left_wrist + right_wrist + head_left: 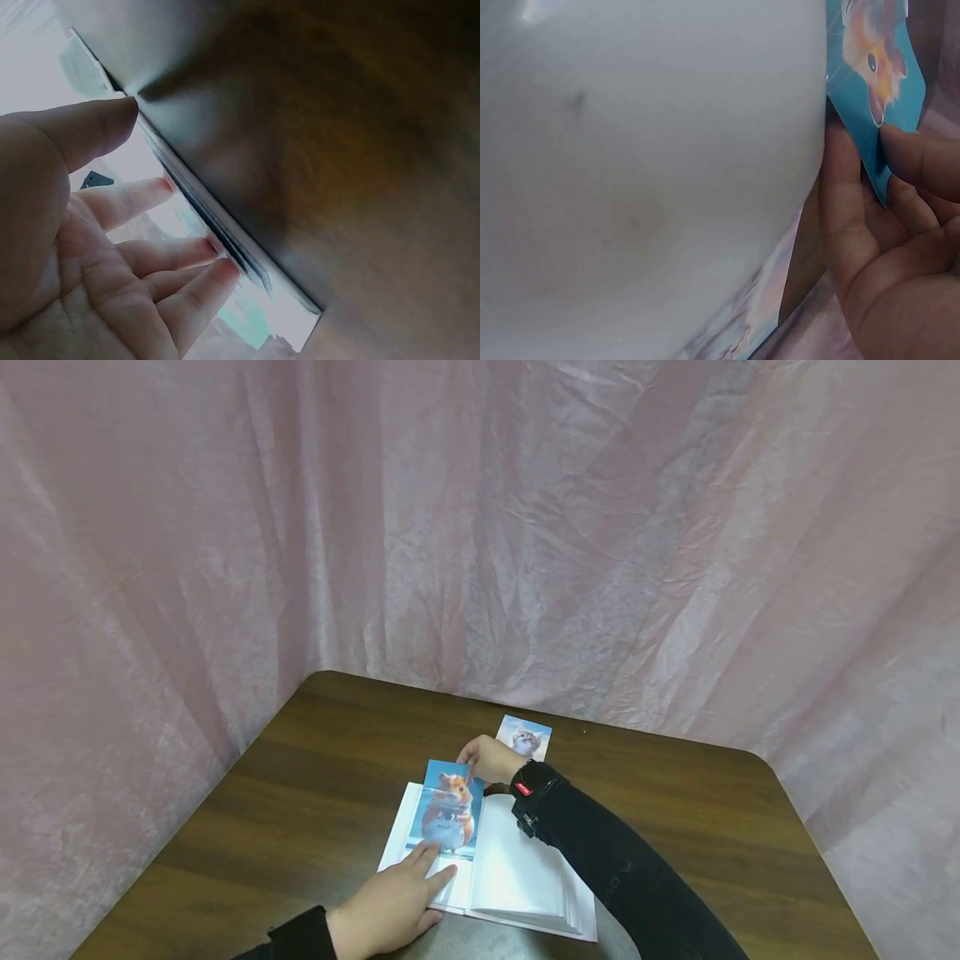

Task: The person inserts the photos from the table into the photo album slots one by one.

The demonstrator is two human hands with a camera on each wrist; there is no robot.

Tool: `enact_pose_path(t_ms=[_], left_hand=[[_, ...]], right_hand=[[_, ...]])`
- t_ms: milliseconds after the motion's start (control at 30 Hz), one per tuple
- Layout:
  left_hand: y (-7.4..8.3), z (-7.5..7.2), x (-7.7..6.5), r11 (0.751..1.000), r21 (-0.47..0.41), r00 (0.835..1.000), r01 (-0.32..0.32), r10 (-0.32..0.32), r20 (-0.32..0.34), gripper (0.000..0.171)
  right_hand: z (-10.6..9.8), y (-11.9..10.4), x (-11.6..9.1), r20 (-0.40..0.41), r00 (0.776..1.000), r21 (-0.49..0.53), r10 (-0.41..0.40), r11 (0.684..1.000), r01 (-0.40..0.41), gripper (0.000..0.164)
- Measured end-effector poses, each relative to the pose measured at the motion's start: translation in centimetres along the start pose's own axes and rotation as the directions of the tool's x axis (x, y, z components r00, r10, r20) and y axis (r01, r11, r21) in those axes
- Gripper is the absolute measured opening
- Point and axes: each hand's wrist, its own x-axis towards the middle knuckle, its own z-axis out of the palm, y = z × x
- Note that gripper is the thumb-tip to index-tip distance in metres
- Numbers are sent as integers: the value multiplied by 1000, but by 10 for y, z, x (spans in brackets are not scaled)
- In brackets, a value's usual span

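Observation:
An open photo album (517,868) with white pages lies on the table. On its left page is a blue picture card (450,814) of a furry orange-and-white animal, its lower part under a clear sleeve and its upper end sticking out past the page's far edge. My right hand (491,760) pinches the card's upper right corner; in the right wrist view, the thumb (922,161) presses on the picture side with fingers behind. With fingers spread, my left hand (393,897) rests on the near part of the left page, fingertips at the card's lower end.
A second picture card (525,737) with a grey kitten lies behind the album, partly hidden by my right hand. The brown wooden table (322,777) has rounded far corners. Pink curtains (480,527) hang behind it. Bare tabletop extends on both sides.

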Motion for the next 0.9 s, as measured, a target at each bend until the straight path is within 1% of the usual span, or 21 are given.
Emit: enact_pose_path(t_ms=[167, 200, 267, 333, 433, 533, 600, 667, 767, 900], left_hand=[[-1, 0, 0, 1000, 0, 1000, -15, 15, -12, 57], [-1, 0, 0, 1000, -3, 1000, -16, 16, -13, 57], [-2, 0, 0, 1000, -11, 1000, -14, 14, -13, 57], [-2, 0, -1, 1000, -20, 1000, -9, 9, -10, 57], [-2, 0, -1, 1000, -31, 1000, 1, -1, -3, 57], [-2, 0, -2, 999, -37, 1000, 4, -4, -4, 56], [-3, 0, -2, 1000, -29, 1000, 2, -2, -5, 54], [-3, 0, -2, 1000, -21, 1000, 0, 0, -8, 51], [-4, 0, -1, 1000, -8, 1000, -5, 5, -8, 48], [-4, 0, 0, 1000, -4, 1000, -11, 11, -14, 46]], right_hand=[[3, -2, -3, 39, 999, -55, -17, 998, 19, 21], [4, -2, -3, 42, 999, -73, -26, 997, 29, 20], [5, -1, -3, 34, 998, -145, -55, 988, 59, 20], [7, -1, -3, 17, 996, -232, -93, 968, 94, 20], [11, -1, -2, -21, 984, -369, -175, 916, 155, 21], [15, -5, -2, -52, 968, -437, -246, 877, 199, 22], [17, -7, -2, -63, 960, -462, -274, 860, 215, 23], [19, -9, -2, -64, 959, -472, -277, 855, 215, 22], [21, -10, -2, -53, 964, -487, -260, 850, 203, 24], [23, -12, -4, -40, 974, -465, -223, 867, 179, 23]])
